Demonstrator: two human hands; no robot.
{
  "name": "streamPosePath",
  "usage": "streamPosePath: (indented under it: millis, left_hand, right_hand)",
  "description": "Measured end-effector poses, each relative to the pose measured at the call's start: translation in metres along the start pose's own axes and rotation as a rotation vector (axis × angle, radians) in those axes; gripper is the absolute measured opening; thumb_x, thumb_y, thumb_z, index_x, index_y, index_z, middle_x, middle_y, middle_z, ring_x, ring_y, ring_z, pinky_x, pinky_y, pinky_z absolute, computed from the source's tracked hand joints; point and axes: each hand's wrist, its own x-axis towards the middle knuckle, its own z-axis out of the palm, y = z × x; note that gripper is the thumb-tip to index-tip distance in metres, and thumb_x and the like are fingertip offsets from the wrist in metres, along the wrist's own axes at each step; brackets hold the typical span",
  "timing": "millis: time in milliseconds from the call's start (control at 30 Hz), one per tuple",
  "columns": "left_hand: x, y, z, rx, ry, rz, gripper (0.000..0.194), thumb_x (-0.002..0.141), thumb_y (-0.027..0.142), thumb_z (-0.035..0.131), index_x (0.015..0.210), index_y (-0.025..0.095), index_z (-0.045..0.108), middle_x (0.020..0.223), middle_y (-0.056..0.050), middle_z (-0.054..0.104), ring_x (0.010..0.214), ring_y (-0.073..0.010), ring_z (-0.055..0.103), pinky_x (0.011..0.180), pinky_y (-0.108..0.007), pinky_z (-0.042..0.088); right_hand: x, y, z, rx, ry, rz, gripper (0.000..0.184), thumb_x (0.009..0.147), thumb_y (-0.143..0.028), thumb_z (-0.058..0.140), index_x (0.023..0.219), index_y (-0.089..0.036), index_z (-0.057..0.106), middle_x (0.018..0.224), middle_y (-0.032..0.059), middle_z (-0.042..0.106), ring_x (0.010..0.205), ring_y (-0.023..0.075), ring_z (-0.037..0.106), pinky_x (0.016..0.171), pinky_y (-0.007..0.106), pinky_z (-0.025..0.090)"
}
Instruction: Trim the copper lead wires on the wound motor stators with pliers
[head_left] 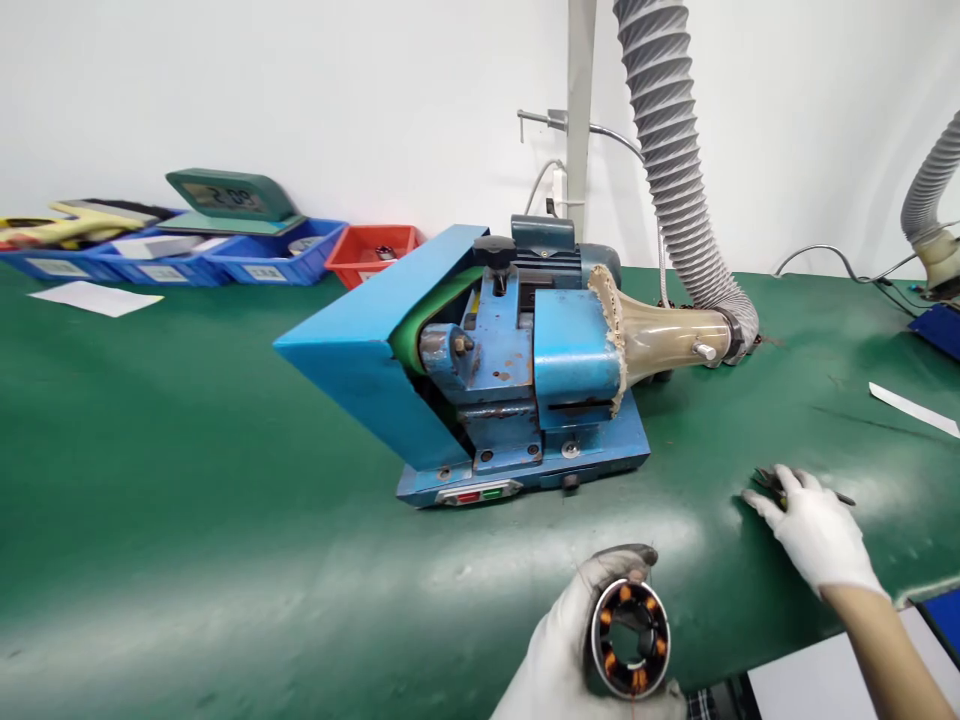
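My left hand [559, 640], in a white glove with dark fingertips, is closed round a motor stator [598, 650]. The stator is a metal ring with copper windings inside, and its open end faces up towards me. Thin wires stick out near its top. Over to the right, my gloved right hand [817, 530] rests low at the table with its fingers round a small dark hand tool [846, 498]. The tool looks like pliers; my fingers cover its middle, and only its ends show.
A blue belt grinder [495, 370] stands mid-table, joined to a grey extraction hose [660, 130]. Blue bins [281, 265], a red bin [375, 250] and a clock [232, 195] line the back left. Paper [97, 297] lies on the green table [187, 450].
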Motion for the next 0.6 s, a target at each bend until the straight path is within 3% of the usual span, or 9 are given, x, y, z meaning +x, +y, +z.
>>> streamPosePath:
  millis: [67, 167, 267, 333, 433, 533, 600]
  left_hand:
    - [0.004, -0.005, 0.006, -0.028, 0.043, 0.001, 0.056, 0.052, 0.009, 0.074, 0.105, 0.024, 0.061, 0.118, -0.006, 0.063, 0.091, -0.0222, 0.065, 0.078, -0.03, 0.053]
    - [0.012, -0.014, 0.014, -0.215, 0.073, -0.007, 0.054, 0.054, 0.012, 0.077, 0.104, 0.024, 0.062, 0.122, -0.007, 0.061, 0.103, -0.0247, 0.062, 0.083, -0.031, 0.052]
    - [0.018, -0.017, 0.015, -0.352, 0.02, -0.029, 0.036, 0.068, 0.031, 0.074, 0.101, 0.021, 0.065, 0.111, -0.008, 0.067, 0.105, -0.0272, 0.062, 0.085, -0.036, 0.051]
    - [0.02, -0.013, 0.012, -0.358, -0.042, -0.03, 0.035, 0.074, 0.042, 0.068, 0.101, 0.02, 0.067, 0.109, -0.009, 0.068, 0.104, -0.0268, 0.063, 0.087, -0.036, 0.05]
    - [0.02, 0.001, 0.009, -0.302, -0.145, 0.002, 0.034, 0.075, 0.048, 0.065, 0.09, 0.018, 0.072, 0.109, -0.008, 0.068, 0.104, -0.0251, 0.061, 0.089, -0.03, 0.046]
    - [0.019, 0.012, 0.006, -0.191, -0.145, 0.072, 0.035, 0.08, 0.047, 0.059, 0.07, 0.016, 0.07, 0.082, -0.007, 0.071, 0.094, -0.0244, 0.063, 0.084, -0.029, 0.046]
    - [0.019, 0.014, 0.001, -0.199, -0.063, 0.146, 0.038, 0.08, 0.049, 0.058, 0.062, 0.016, 0.066, 0.068, -0.005, 0.068, 0.088, -0.024, 0.064, 0.084, -0.03, 0.047]
  right_hand:
    - [-0.036, -0.024, 0.011, 0.24, 0.091, -0.163, 0.037, 0.084, -0.039, 0.047, 0.112, -0.019, 0.06, 0.117, 0.0131, 0.063, 0.108, 0.0293, 0.059, 0.094, 0.045, 0.046]
    - [-0.094, -0.067, 0.033, 0.673, 0.116, -0.493, 0.043, 0.08, -0.038, 0.055, 0.121, -0.026, 0.057, 0.116, 0.0071, 0.066, 0.104, 0.0273, 0.063, 0.086, 0.038, 0.054]
    - [-0.126, -0.098, 0.05, 0.908, 0.209, -0.465, 0.051, 0.076, -0.038, 0.064, 0.124, -0.025, 0.055, 0.114, 0.0085, 0.066, 0.101, 0.0298, 0.064, 0.079, 0.038, 0.057]
    - [-0.132, -0.11, 0.054, 0.965, 0.27, -0.425, 0.051, 0.075, -0.04, 0.067, 0.122, -0.022, 0.057, 0.114, 0.0112, 0.065, 0.102, 0.0315, 0.063, 0.079, 0.04, 0.057]
    - [-0.132, -0.115, 0.049, 0.881, 0.347, -0.459, 0.038, 0.08, -0.036, 0.062, 0.116, -0.023, 0.06, 0.112, 0.012, 0.065, 0.103, 0.0301, 0.062, 0.079, 0.039, 0.056]
    - [-0.127, -0.11, 0.039, 0.804, 0.398, -0.546, 0.034, 0.082, -0.031, 0.06, 0.115, -0.024, 0.06, 0.112, 0.0117, 0.063, 0.1, 0.0286, 0.063, 0.075, 0.038, 0.057]
    - [-0.12, -0.104, 0.033, 0.807, 0.429, -0.595, 0.041, 0.079, -0.029, 0.065, 0.118, -0.024, 0.057, 0.111, 0.0121, 0.063, 0.097, 0.028, 0.065, 0.068, 0.036, 0.059]
